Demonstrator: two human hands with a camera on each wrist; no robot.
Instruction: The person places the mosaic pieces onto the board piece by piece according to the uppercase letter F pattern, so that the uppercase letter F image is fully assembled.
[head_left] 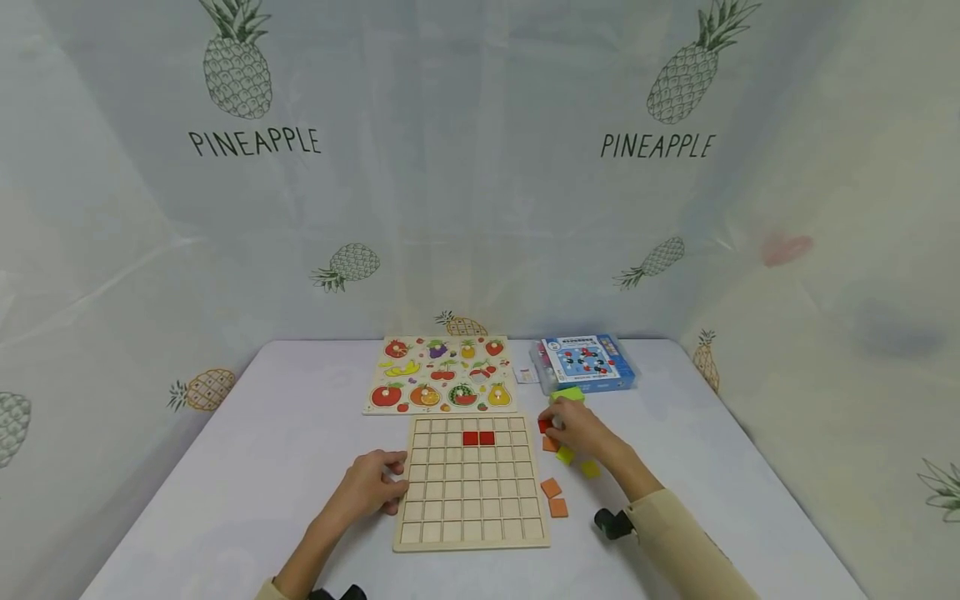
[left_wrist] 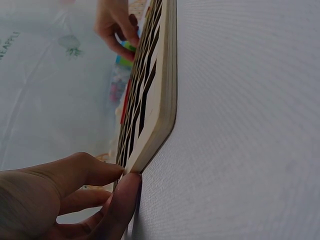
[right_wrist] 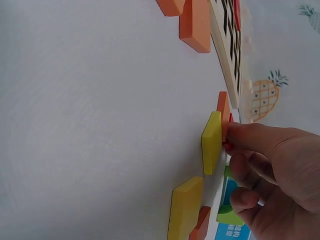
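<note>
A wooden grid board lies in the middle of the table, with two red tiles side by side in its second row from the far end. At its left edge, my left hand pinches the rim between thumb and fingers; the left wrist view shows the thumb against the board edge. Just beyond the board's right side, my right hand pinches a red tile, largely covered by the fingers in the right wrist view. Close by lie an orange tile and yellow tiles.
Two more orange tiles lie nearer, right of the board. Green pieces sit past the right hand, before a blue boxed set. A fruit puzzle board lies behind the grid, with a small card beside it.
</note>
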